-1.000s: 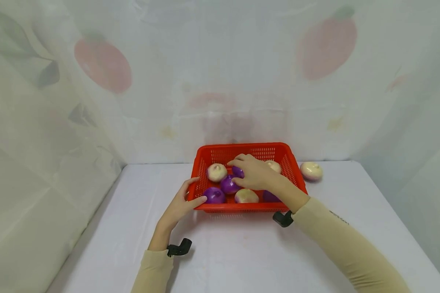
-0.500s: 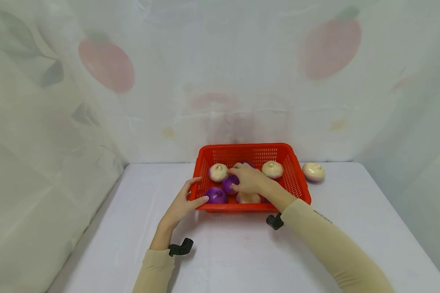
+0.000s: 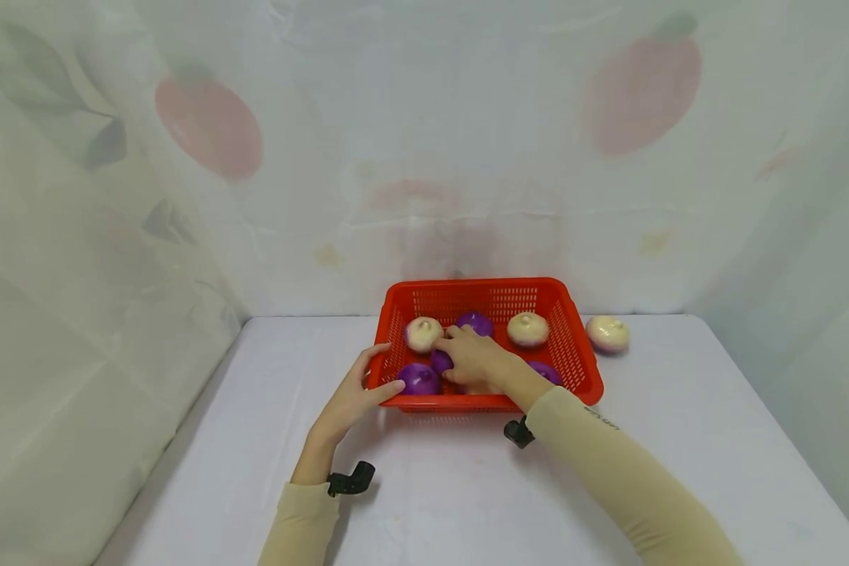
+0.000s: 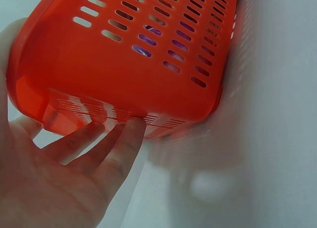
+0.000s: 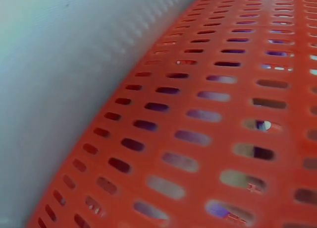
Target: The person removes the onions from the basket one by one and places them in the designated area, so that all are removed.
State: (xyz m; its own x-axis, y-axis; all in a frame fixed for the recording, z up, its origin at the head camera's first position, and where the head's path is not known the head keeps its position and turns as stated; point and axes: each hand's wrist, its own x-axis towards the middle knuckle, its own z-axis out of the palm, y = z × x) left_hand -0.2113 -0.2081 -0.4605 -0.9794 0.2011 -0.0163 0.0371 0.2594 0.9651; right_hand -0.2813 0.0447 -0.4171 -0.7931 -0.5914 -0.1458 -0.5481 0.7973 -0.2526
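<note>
Corner grip on the left: your left hand point(image 3: 348, 402) holds the red basket point(image 3: 424, 402) at its near left corner, thumb over the rim, fingers against the outer wall. Further right, inside the basket, your right hand point(image 3: 475, 359) has fingers and thumb round the middle purple onion point(image 3: 440, 362), covering part of it; the right wrist view gives you only slotted wall.

Step in hand, by judgement: you steady the basket with one of your hands and handle that onion with the other. Lifting out or settling in, no telling. Next move likely calls for keeping the corner firm and going straight up or letting go cleanly, so you don't knock the neighbours.

Count, left to right: near-left purple onion point(image 3: 419, 380); left pale onion point(image 3: 423, 335) behind it; your grasped one; rear purple onion point(image 3: 475, 322); half-hidden pale onion point(image 3: 479, 389) under your right hand; right pale onion point(image 3: 527, 329); right purple onion point(image 3: 546, 373); outer pale onion point(image 3: 608, 334) on the counter point(image 3: 431, 487), just beside the basket. Tally: one basket, four purple, four pale; seven inside, one out.
</note>
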